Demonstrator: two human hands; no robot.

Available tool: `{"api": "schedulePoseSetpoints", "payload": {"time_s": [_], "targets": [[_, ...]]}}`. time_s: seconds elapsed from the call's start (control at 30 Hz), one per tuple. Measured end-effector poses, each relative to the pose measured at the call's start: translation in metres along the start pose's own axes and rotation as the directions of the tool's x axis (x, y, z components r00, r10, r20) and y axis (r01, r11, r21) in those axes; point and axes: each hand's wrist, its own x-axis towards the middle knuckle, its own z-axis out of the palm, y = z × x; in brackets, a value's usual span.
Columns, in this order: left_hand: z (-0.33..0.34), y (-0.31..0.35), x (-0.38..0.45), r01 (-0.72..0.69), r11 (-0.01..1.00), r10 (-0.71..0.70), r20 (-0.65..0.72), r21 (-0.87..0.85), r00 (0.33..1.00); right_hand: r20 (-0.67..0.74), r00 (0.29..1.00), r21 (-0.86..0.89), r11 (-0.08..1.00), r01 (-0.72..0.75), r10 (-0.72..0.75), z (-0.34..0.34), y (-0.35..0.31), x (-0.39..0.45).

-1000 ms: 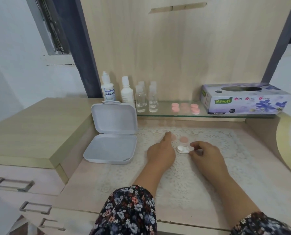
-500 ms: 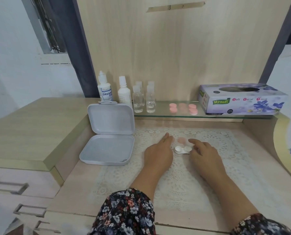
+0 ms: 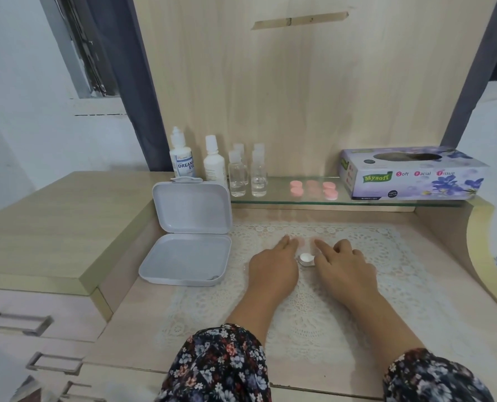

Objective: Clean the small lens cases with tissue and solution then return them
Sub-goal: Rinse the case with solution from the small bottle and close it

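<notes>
A small white lens case (image 3: 306, 259) lies on the lace mat (image 3: 299, 323), only one well showing between my hands. My left hand (image 3: 273, 266) rests flat on the mat against the case's left side, fingers straight. My right hand (image 3: 343, 265) rests at its right side with the index finger stretched forward; its thumb is hidden. Two pale pink caps (image 3: 301, 242) lie blurred by my fingertips. Several pink lens cases (image 3: 314, 189) sit on the glass shelf (image 3: 279, 198). The tissue box (image 3: 412, 175) stands at the shelf's right end. Two solution bottles (image 3: 181, 158) stand at the left.
An open white hinged box (image 3: 189, 233) stands left of the mat, its lid upright. Small clear bottles (image 3: 247, 175) stand on the shelf beside the solution. A raised wooden top (image 3: 53, 227) with drawers lies to the left. A curved edge (image 3: 479, 245) bounds the right side.
My hands have drawn closer together around the white case, hiding part of it. My right index finger has straightened toward the pink caps.
</notes>
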Motion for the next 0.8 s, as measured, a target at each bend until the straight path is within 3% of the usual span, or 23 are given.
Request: {"api": "schedulePoseSetpoints", "payload": {"time_s": [0.17,0.27,0.37,0.47,0.63,0.8], "targets": [[0.0,0.001,0.002,-0.015,0.996,0.011,0.051,0.083,0.999,-0.052,0.998,0.039,0.999,-0.02,0.022,0.001,0.004,0.001],[0.0,0.0,0.002,-0.019,0.999,0.018,0.022,0.039,1.0,-0.075,0.997,0.067,0.998,-0.002,0.007,0.002,0.006,0.001],[0.0,-0.003,-0.001,-0.036,0.996,0.032,-0.051,-0.082,0.998,-0.135,0.991,0.279,0.96,0.029,0.009,-0.001,0.011,-0.005],[0.002,-0.004,0.001,-0.048,0.996,0.046,-0.032,-0.08,0.998,-0.16,0.986,0.469,0.883,0.026,0.056,-0.003,0.015,-0.009],[0.001,0.0,0.005,-0.016,0.999,0.015,0.036,0.03,0.999,-0.132,0.991,0.37,0.929,0.016,0.036,-0.001,0.015,-0.005],[0.002,-0.002,0.003,-0.035,0.999,0.035,0.012,0.001,0.999,-0.092,0.995,0.26,0.966,-0.014,0.039,0.003,0.014,0.006]]}}
